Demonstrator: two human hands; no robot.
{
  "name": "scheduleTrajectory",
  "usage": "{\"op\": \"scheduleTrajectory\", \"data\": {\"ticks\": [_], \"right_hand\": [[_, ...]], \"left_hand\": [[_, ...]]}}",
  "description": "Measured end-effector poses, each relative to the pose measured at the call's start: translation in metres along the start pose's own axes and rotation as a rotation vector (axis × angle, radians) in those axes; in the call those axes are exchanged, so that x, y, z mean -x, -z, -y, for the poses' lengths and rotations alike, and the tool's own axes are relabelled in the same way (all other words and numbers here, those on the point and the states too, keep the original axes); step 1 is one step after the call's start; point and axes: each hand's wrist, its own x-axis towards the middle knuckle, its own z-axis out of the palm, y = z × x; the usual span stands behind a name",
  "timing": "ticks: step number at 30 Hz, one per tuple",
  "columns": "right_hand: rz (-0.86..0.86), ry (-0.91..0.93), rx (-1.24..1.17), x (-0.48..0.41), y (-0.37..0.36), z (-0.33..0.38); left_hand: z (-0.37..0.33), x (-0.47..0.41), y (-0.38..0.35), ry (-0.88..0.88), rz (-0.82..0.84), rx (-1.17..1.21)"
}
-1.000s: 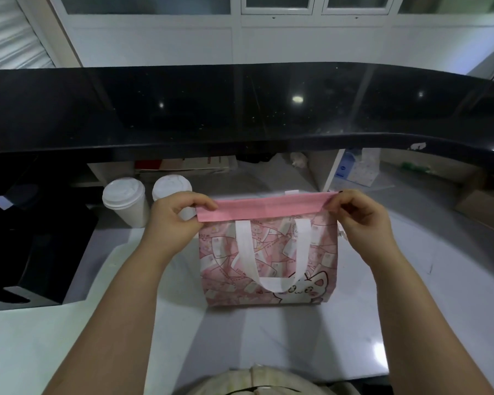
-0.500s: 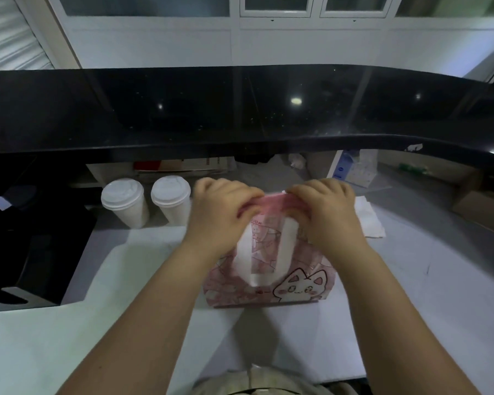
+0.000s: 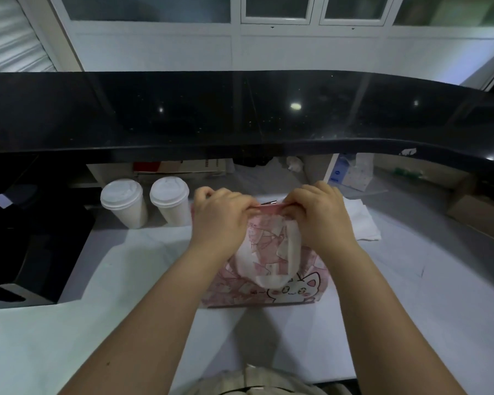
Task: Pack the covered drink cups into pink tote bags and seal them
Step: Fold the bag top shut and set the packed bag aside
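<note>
Together, left hand (image 3: pixel 220 220) and right hand (image 3: pixel 317 216) pinch the soft, printed pink tote bag (image 3: pixel 268 280)'s rim.

White worktop (image 3: pixel 126 323). A pink tote bag (image 3: pixel 268 289) stands upright at its centre. From the bag, the first lidded cup (image 3: pixel 123 199) stands at 10 o'clock, the second lidded cup (image 3: pixel 170 196) just beside it at 11 o'clock, a folded white cloth (image 3: pixel 362 223) lies at 2 o'clock, and a black unit (image 3: pixel 26 252) sits at 9 o'clock.

Matt cloth tote bag (image 3: pixel 268 283), glossy counter (image 3: pixel 240 115)
</note>
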Motion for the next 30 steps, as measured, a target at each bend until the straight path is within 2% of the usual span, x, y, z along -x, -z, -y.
{"op": "scheduleTrajectory", "data": {"ticks": [3,10,18,22,24,27,30], "right_hand": [[0.037,-0.042,0.0,-0.001,0.007,-0.013],[-0.042,-0.017,0.023,0.005,0.001,-0.006],[0.054,-0.09,-0.107,0.008,0.01,-0.023],[-0.026,-0.061,-0.117,0.01,0.008,-0.02],[-0.045,-0.121,-0.174,0.013,0.008,-0.024],[-0.029,-0.323,-0.272,0.019,0.009,-0.035],[-0.017,-0.376,-0.338,0.021,0.006,-0.038]], "left_hand": [[0.01,0.005,0.005,0.038,0.008,0.014],[0.016,0.006,0.011,0.075,-0.004,0.033],[0.034,0.011,0.021,0.038,0.066,0.089],[0.031,0.014,0.016,0.052,0.01,0.081],[0.036,0.016,0.017,0.068,-0.03,0.08],[0.056,0.022,0.023,0.072,-0.025,0.089],[0.069,0.026,0.025,0.148,0.005,0.196]]}}
